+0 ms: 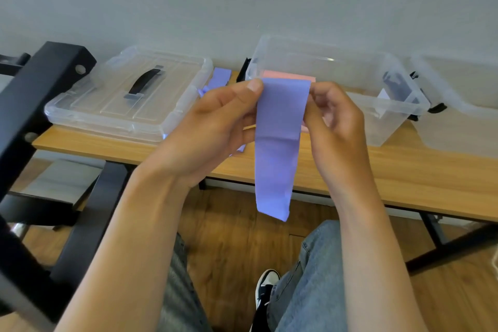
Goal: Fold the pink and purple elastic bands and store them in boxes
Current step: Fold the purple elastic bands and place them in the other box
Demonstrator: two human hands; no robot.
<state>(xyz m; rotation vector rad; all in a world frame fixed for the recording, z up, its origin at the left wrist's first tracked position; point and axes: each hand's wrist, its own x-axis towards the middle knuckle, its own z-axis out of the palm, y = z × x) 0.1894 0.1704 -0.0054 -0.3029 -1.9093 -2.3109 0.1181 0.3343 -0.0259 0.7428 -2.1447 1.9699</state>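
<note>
A: Positions on the desk (404,170)?

B: Lidded box (129,94) at left. Open box (377,105) right of it, against the wall. A third box (463,105) at far right, beside the open one.

A: Bands?

B: One folded band (289,76) lies inside the open box. Loose bands (219,77) lie between the lidded and open boxes. The held band (277,148) hangs before the open box, left hand (215,121) on its left edge, right hand (334,118) on its right.

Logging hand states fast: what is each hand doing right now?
Left hand: pinches the top edge of the purple band.
Right hand: fingers curled round the same band's other top corner.
</note>
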